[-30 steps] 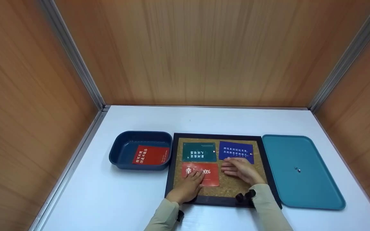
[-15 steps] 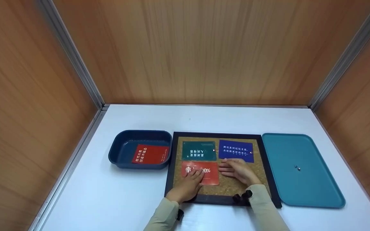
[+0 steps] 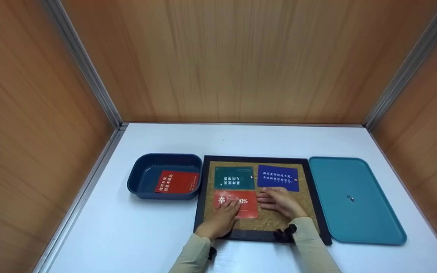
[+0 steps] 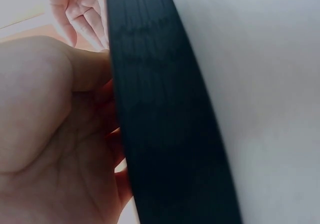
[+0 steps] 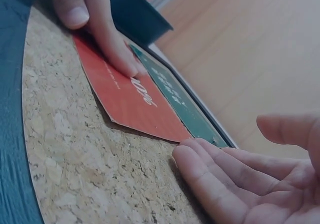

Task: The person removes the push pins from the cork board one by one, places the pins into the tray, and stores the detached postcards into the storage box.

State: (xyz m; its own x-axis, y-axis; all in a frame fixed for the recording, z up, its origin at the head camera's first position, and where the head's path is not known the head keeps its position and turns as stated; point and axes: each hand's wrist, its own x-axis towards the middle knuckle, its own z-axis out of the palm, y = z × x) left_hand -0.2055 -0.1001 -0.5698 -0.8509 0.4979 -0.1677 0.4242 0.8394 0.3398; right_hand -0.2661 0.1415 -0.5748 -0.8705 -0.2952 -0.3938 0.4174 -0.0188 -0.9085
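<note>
My left hand lies spread on a red card with white print, at the lower left of a black-framed cork board. Beside that card's right edge is my right hand, palm turned inward. In the right wrist view its fingertips are at the corner of the red card, and the thumb stands apart from the fingers. Above lie a green card and a blue card, each with a small shiny pin near its right edge. The black frame hides part of the left fingers in the left wrist view.
Left of the board stands a dark blue bin with another red card in it. On the right is a teal tray holding a few small shiny pins. Wood-patterned panels enclose the white table.
My right hand has shifted slightly left, toward the red card's right edge. The left hand keeps its place on the card.
</note>
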